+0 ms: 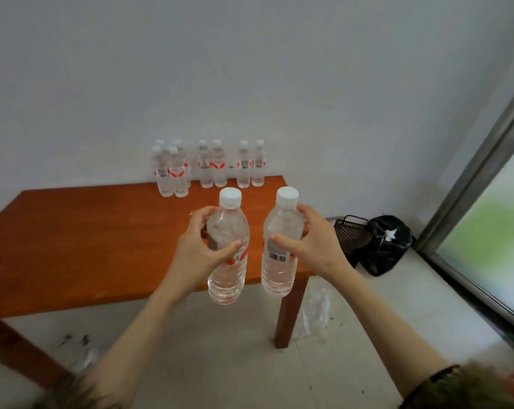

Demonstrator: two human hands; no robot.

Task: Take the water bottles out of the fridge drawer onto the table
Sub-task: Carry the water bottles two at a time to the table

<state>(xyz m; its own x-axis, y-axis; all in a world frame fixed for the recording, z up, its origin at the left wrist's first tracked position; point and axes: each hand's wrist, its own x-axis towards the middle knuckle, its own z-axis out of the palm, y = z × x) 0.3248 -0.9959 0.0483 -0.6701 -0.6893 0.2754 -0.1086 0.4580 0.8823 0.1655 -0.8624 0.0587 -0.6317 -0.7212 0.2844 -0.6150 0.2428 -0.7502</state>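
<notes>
Head view, and both arms are out over the near edge of the wooden table. Left hand is wrapped round the middle of one water bottle, thumb across the label; right hand curls round the waist of a second bottle. Both are upright, capped, clear and apparently full, held off the tabletop. Beyond the grips, against the wall, eight bottles already stand in pairs. So the job looks well along, I'd say: these two need setting down. The fridge drawer isn't in view, so what's left inside I can't tell.
</notes>
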